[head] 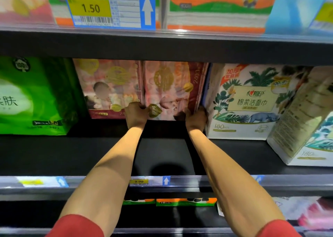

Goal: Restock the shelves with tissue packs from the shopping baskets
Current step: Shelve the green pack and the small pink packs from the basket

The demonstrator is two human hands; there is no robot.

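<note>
A pink and red tissue pack [173, 89] stands deep on the dark middle shelf [162, 155]. My left hand [136, 115] grips its lower left corner. My right hand [196, 118] grips its lower right corner, wedged against the white pack beside it. A second pink pack [108, 87] of the same kind stands touching it on the left. No shopping basket is in view.
A green tissue pack [34, 96] fills the shelf's left end. White packs with palm and elephant print [248, 101] stand at the right, and one [306, 125] leans toward the front. Orange packs [216, 6] and a 1.50 price tag [108, 6] sit above.
</note>
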